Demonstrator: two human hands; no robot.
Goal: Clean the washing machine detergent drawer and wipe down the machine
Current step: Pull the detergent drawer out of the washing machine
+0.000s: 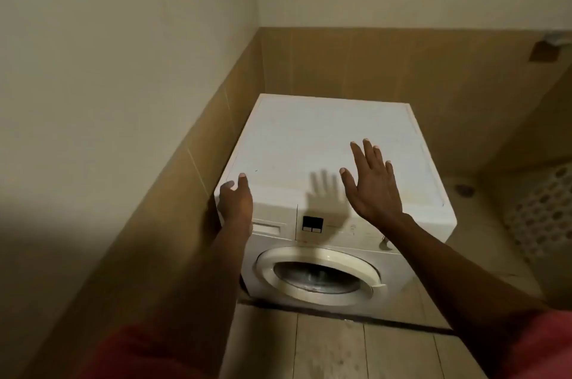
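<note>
A white front-loading washing machine (312, 137) stands in the tiled corner, its round door (318, 275) closed. The detergent drawer (270, 228) sits closed at the top left of the front panel, beside a small dark display (312, 224). My left hand (236, 197) is at the machine's front left top corner, fingers straight, just above the drawer. My right hand (371, 180) hovers over the front right of the lid with fingers spread, casting a shadow on the lid. Neither hand holds anything.
Brown tiled walls (402, 69) close in on the left and behind the machine. A white perforated laundry basket (541, 208) stands at the right. A floor drain (464, 190) lies beside the machine. Wood-look floor tiles (328, 347) run in front.
</note>
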